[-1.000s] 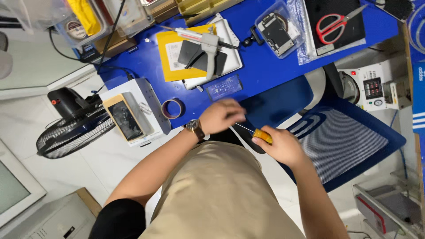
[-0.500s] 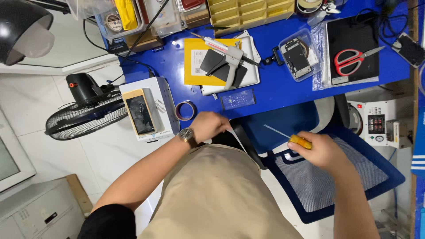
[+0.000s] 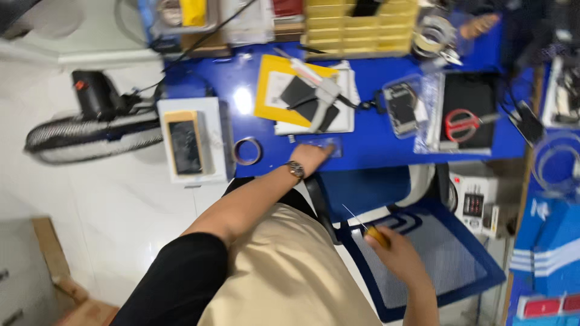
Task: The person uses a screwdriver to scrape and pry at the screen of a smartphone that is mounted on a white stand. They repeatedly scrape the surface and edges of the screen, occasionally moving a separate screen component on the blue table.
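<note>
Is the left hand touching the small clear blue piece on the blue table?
Touching. In the head view the left hand reaches onto the table, its fingertips on the clear blue piece.

The blue tabletop (image 3: 374,151) is smooth and glossy. A metal wristwatch (image 3: 295,170) shines; the chair seat (image 3: 435,265) is matt woven mesh. The floor (image 3: 121,217) looks like polished tile.

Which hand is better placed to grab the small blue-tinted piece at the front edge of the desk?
Left. The left hand is stretched onto the blue desk, fingertips at the small blue-tinted piece. The right hand sits low over the chair, occupied holding a yellow-handled screwdriver.
</note>
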